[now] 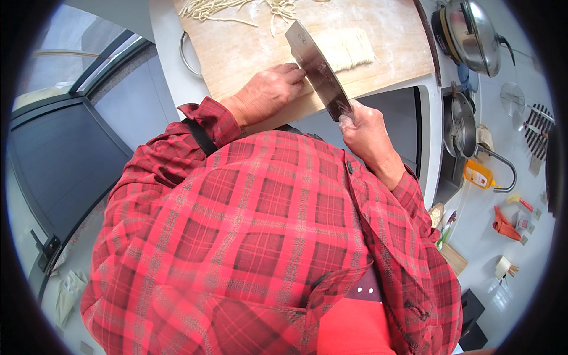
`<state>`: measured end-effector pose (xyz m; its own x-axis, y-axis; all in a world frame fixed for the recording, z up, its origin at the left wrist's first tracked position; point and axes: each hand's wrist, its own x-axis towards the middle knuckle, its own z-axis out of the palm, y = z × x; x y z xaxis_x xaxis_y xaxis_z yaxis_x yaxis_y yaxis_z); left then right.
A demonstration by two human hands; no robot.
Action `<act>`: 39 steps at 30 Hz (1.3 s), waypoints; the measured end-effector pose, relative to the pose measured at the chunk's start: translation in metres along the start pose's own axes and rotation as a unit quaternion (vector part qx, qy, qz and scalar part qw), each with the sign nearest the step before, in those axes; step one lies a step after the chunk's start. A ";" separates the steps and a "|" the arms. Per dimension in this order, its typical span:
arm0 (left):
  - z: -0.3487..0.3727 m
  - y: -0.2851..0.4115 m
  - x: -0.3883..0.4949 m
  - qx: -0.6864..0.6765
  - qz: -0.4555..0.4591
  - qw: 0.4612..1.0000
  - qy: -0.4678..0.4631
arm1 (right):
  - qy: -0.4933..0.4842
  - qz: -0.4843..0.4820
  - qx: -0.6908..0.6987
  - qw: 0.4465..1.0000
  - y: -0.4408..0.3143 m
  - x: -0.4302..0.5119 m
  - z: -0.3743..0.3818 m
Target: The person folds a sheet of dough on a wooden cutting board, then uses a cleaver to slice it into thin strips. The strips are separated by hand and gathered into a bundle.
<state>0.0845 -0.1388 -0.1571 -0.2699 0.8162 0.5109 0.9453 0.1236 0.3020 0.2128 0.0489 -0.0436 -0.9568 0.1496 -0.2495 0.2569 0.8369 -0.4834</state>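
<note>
My right hand (366, 128) grips the handle of a broad-bladed cleaver (317, 69), its blade slanting up and left across the wooden board (235, 51). Curled fingers of my left hand (273, 86) rest beside the blade's left face, on pale dough that they mostly hide. On the other side of the blade lies a folded slab of dough cut into thin noodles (350, 49), still side by side. Loose cut noodles (213, 9) lie in floury heaps at the board's far edge. The cutting edge's contact with the dough cannot be made out.
To the right are a lidded metal pan (472, 37), a sink with a steel colander (463, 124), a curved faucet (506, 168) and an orange soap bottle (478, 174). A metal ring handle (186, 55) sits left of the board. A dark door panel (71, 155) stands at far left.
</note>
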 end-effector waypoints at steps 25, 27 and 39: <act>0.001 0.003 -0.002 0.006 0.007 1.000 0.008 | -0.007 0.004 -0.005 1.000 -0.004 -0.002 0.003; 0.002 0.003 -0.004 -0.010 -0.005 1.000 -0.018 | 0.003 -0.011 -0.061 0.998 -0.004 0.011 0.012; -0.005 0.004 -0.003 -0.027 0.009 1.000 0.002 | 0.030 -0.025 -0.030 0.999 -0.012 0.009 0.002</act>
<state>0.0878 -0.1433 -0.1537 -0.2535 0.8157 0.5199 0.9389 0.0781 0.3353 0.2018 0.0389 -0.0419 -0.9750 0.1371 -0.1748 0.2022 0.8738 -0.4423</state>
